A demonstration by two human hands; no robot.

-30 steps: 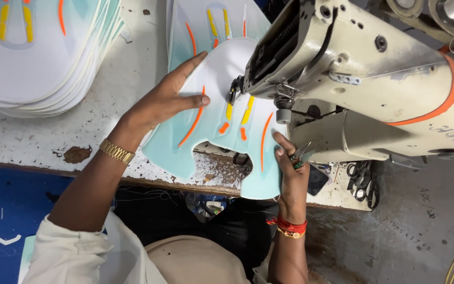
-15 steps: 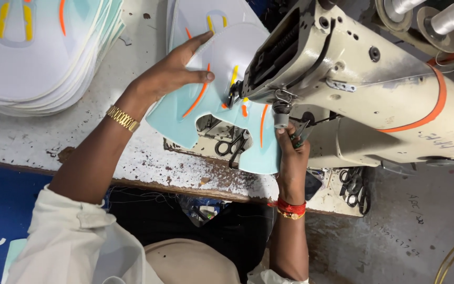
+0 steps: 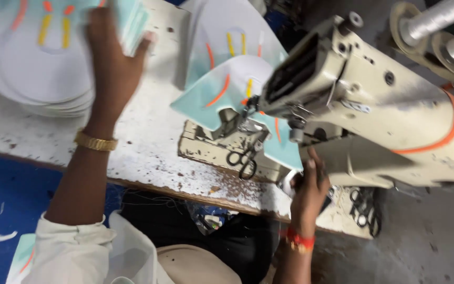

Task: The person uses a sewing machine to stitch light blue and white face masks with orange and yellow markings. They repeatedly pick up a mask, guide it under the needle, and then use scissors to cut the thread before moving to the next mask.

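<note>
Left hand (image 3: 112, 63) on stacked panels (image 3: 38, 79) — right hand (image 3: 308, 184) pinching machine-side panel (image 3: 232, 89)

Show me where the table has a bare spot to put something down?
The widest bare patch of the table lies between the pile of cut pieces under the left hand and the sewing machine. Near the needle it is crowded: the turquoise piece, scissors and the right hand.

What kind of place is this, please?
Probably a stitching workshop. An industrial sewing machine stands on a worn table, with thread cones behind it, a stack of cut white and teal pieces at the left, and scissors beside the machine.
</note>
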